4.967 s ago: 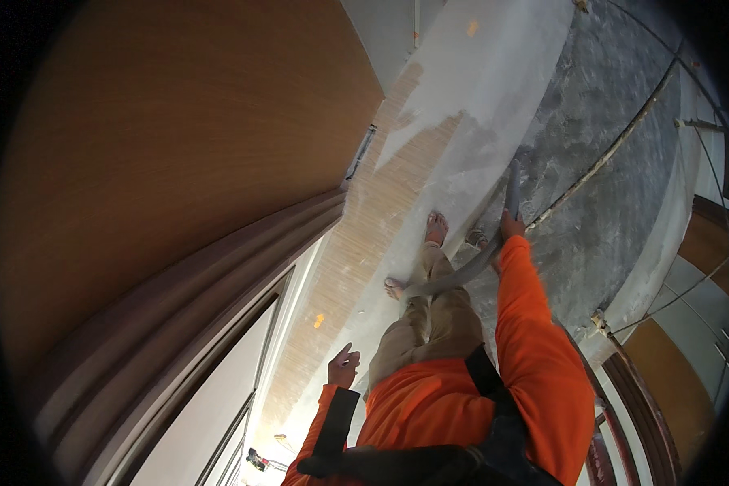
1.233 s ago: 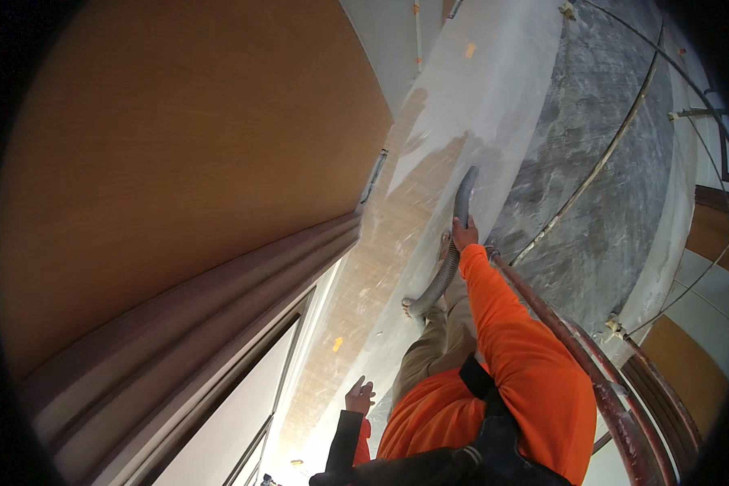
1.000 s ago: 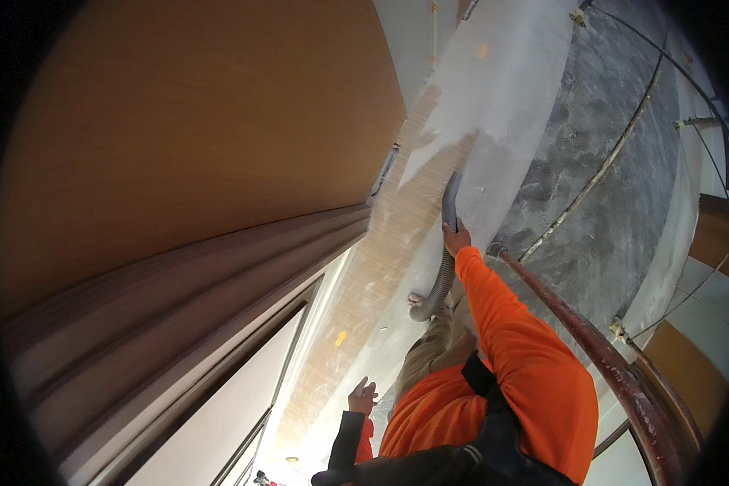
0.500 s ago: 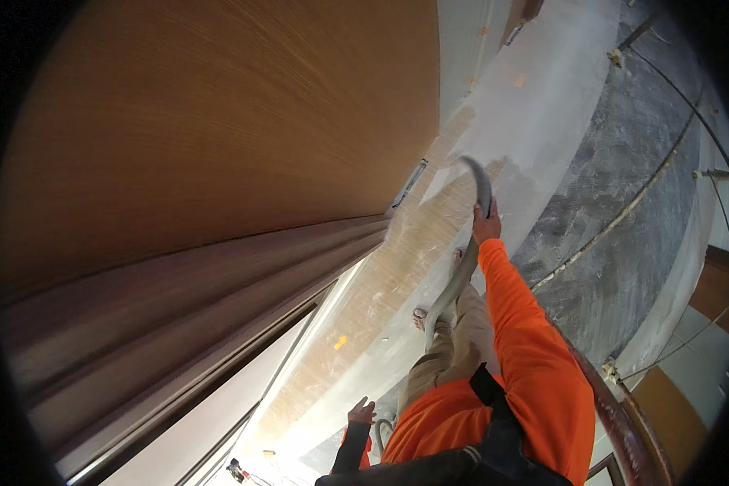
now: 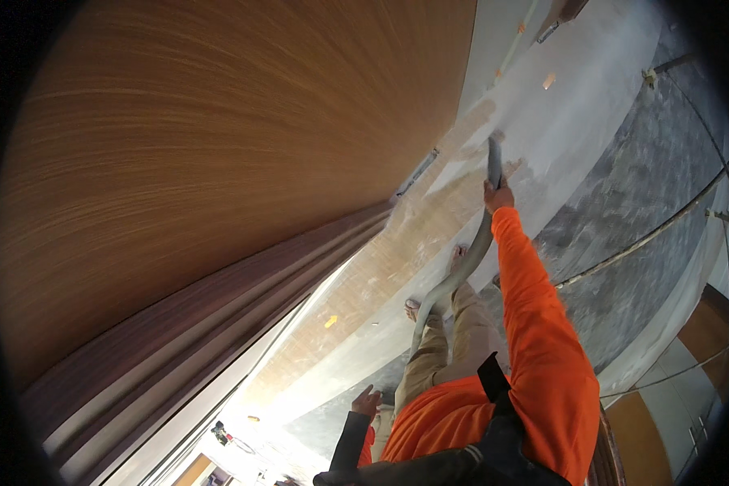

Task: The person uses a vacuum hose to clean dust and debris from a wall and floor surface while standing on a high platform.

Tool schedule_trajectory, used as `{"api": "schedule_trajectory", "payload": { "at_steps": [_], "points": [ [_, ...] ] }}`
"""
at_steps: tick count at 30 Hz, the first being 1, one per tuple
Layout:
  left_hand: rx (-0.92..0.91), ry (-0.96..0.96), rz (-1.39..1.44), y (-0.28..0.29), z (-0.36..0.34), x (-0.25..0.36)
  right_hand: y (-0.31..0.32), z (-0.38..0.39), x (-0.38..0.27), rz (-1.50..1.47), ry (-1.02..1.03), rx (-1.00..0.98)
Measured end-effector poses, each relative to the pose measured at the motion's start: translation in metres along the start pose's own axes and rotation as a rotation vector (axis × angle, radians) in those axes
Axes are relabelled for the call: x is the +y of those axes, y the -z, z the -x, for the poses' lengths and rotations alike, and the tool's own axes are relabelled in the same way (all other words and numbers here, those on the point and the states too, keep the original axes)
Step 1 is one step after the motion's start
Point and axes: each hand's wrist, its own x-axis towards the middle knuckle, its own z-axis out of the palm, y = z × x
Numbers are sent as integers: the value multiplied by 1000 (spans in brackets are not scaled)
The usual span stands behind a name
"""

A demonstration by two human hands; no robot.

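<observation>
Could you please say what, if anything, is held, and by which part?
The right hand grips the grey hose near its far end; the left hand looks empty.

A long, creased orange sleeve [image 5: 535,324] starts just behind the right fingers [image 5: 488,193], matching the top [image 5: 433,417] farther back. A broad black band [image 5: 351,441] shows close behind the left fingers [image 5: 374,397]; black straps [image 5: 492,379] cross the top. Between both sets of fingers, beige trousers [image 5: 425,360] end above bare feet [image 5: 459,252].
</observation>
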Motion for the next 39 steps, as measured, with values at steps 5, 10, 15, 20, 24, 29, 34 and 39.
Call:
{"api": "schedule_trajectory", "payload": {
  "at_steps": [5, 10, 15, 20, 24, 29, 34, 39],
  "points": [
    [21, -20, 47, -2, -8, -3, -28, 77, -10, -96, -17, -192],
    [21, -102, 76, 1, -6, 3, -52, 157, -10, -65, 60, -348],
    [59, -61, 114, 1, 6, 1, -53, 203, -29, 58, 7, -407],
    [64, -23, 105, 5, 5, -11, -31, 154, -35, -84, 64, -44],
    [62, 16, 98, 2, 7, -18, -2, 92, -43, -160, 83, 52],
    [84, 54, 67, -6, 21, -17, 11, -1, -42, -141, 44, 175],
    [44, 39, 76, -1, 12, -41, 20, -68, -27, -77, 49, 158],
    [11, 60, 107, -3, -1, -50, -6, -49, -12, 49, 85, 44]
  ]
}}
